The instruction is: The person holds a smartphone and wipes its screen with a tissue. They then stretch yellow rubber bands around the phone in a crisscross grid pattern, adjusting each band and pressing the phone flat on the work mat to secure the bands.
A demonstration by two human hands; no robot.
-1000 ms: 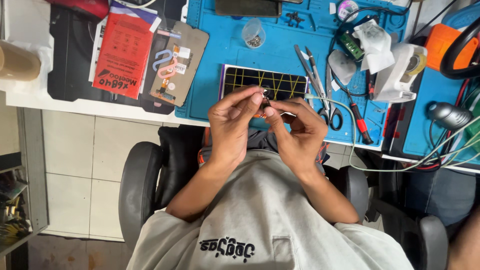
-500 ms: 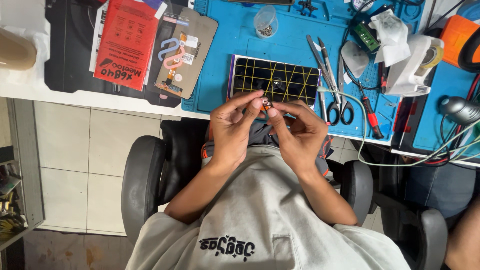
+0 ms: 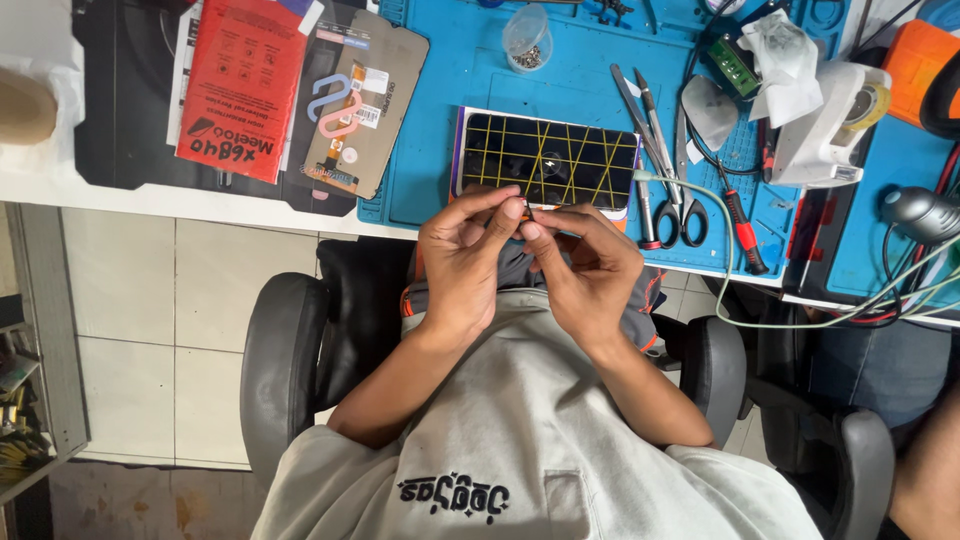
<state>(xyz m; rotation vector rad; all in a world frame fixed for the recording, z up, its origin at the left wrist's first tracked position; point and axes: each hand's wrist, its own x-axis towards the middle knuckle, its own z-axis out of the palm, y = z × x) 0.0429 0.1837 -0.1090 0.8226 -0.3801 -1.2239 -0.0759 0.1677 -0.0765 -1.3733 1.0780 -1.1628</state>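
both hands met just below the phone [image 3: 545,160] lying on the blue surface [image 3: 450,90]. the left hand [image 3: 462,262] and right hand [image 3: 585,270] were each pinched shut on one tiny dark part [image 3: 527,213], too small to identify. judged step: fine fingertip handling of that part; steady grip was needed near the scissors [image 3: 680,205].

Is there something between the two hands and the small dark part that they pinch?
Nothing visible. The left hand and the right hand meet fingertip to fingertip directly on the tiny dark part, held above the black phone with yellow crossed lines at the near edge of the blue work mat.
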